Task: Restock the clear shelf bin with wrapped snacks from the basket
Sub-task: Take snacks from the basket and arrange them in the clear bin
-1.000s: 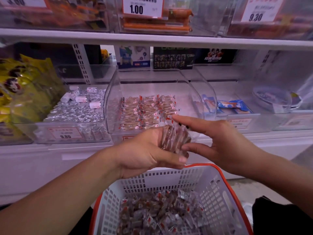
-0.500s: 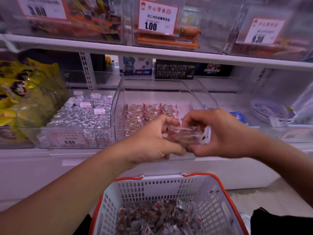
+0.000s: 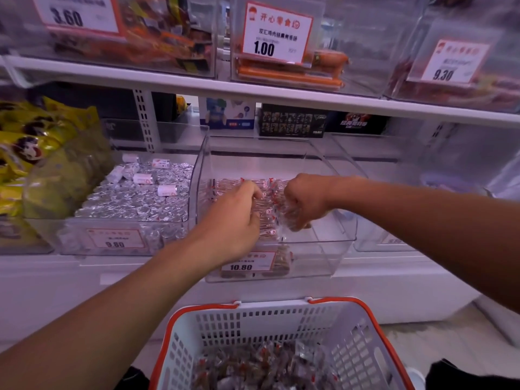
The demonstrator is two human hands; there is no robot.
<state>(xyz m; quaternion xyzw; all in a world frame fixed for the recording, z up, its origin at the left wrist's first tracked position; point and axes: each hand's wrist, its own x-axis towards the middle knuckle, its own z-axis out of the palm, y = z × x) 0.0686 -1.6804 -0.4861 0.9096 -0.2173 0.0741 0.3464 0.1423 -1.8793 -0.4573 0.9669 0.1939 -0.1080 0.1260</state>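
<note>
Both hands reach into the clear shelf bin (image 3: 323, 249); the right hand (image 3: 302, 199) has its grip closed on a bunch of wrapped snacks (image 3: 287, 215), the left hand (image 3: 239, 220) steadies the rows; a loose release could scatter the neat rows or drop pieces toward the basket (image 3: 281, 322).

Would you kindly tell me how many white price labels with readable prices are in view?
5: 3.60 label, 1.00 label and 9.30 label on the upper bins; 9.80 label and 10.80 label on the lower bins. Another far right may be hidden.
</note>
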